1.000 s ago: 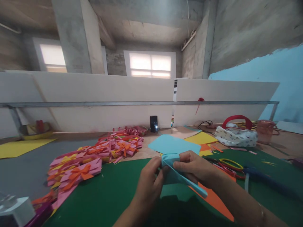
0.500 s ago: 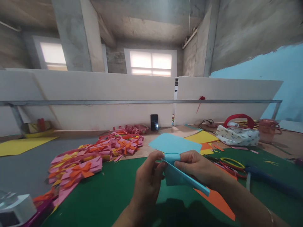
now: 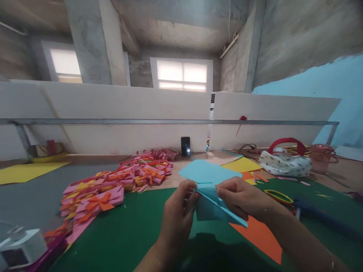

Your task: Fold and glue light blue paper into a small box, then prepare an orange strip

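Note:
Both hands hold a folded light blue paper (image 3: 210, 206) just above a green mat (image 3: 124, 234). My left hand (image 3: 177, 217) pinches the paper's left corner with thumb and fingers closed. My right hand (image 3: 244, 198) grips the paper's upper right part, fingers curled over the fold. A long folded edge of the paper runs down to the right from between the hands. A flat light blue sheet (image 3: 208, 170) lies on the table just beyond the hands.
A heap of pink, orange and yellow paper bows (image 3: 113, 185) lies at left. An orange sheet (image 3: 256, 236) and a yellow sheet (image 3: 241, 164) lie near my right arm. Scissors (image 3: 279, 196), a patterned pouch (image 3: 285, 163), a dark phone (image 3: 185, 146) and a white tape dispenser (image 3: 21, 247) stand around.
The hands have shifted slightly on the blue paper; the right hand moved a little right and the paper's fold is pressed flatter. The view tilted a bit.

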Tool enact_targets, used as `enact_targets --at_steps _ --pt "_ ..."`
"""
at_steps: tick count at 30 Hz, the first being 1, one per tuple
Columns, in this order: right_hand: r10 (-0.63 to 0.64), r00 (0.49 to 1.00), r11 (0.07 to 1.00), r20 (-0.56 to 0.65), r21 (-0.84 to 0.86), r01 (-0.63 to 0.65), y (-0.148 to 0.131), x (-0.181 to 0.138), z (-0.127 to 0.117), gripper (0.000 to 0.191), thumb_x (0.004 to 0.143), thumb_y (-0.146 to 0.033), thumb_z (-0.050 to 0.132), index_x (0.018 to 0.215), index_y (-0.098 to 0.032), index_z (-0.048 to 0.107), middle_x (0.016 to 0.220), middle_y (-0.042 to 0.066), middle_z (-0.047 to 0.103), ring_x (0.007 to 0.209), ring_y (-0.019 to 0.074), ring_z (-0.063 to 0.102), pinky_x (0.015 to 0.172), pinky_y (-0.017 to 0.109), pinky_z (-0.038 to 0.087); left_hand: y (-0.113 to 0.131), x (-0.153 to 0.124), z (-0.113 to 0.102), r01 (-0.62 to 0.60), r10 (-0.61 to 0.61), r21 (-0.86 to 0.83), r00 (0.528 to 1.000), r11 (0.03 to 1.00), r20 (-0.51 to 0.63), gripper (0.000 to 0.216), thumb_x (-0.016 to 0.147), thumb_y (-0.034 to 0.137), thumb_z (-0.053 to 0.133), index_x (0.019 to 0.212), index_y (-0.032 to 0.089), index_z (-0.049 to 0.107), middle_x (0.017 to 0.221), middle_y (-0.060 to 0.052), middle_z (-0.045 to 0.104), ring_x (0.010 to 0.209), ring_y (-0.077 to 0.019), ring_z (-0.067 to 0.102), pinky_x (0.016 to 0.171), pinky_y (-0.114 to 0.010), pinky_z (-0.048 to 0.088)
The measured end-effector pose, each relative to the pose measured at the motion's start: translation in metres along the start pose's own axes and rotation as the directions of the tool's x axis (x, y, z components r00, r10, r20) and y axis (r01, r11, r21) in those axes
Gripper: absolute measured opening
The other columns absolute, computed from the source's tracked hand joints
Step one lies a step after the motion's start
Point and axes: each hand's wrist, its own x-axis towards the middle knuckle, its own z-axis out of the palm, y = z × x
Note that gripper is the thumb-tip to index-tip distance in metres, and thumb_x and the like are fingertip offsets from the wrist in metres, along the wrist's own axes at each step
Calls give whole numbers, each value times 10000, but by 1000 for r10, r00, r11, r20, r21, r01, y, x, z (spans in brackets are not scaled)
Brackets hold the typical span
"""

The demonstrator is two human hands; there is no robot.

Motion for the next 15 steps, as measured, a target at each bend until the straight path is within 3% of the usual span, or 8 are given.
enact_targets --at_steps 5,9,12,15 --pt "9 997 996 -81 -91 -17 -7 1 5 456 827 -454 518 481 -178 411 380 -73 362 371 43 305 393 199 220 2 1 -1 -54 57 70 998 996 -32 76 837 223 492 885 227 551 755 25 580 656 -113 548 575 -205 436" --pt "1 970 994 -244 -109 -29 -10 4 11 349 742 -291 603 452 -163 458 460 -68 335 451 55 284 429 216 218 4 0 0 -64 64 22 998 998 11 128 847 239 478 918 226 583 772 13 607 684 -127 570 599 -220 445" --pt "-44 942 989 -331 -146 -5 -12 5 18 236 679 -232 635 475 -158 541 519 -49 412 503 73 353 451 219 257 6 0 -1 -55 56 6 998 998 -10 145 840 240 485 932 222 595 790 4 618 673 -130 572 589 -221 454" --pt "-119 933 966 -341 -256 30 -15 1 25 152 691 -218 624 551 -159 624 591 -28 487 578 97 429 504 220 317 9 1 -4 -53 53 47 998 997 -18 135 831 239 503 926 222 598 789 9 628 668 -126 574 583 -212 458"
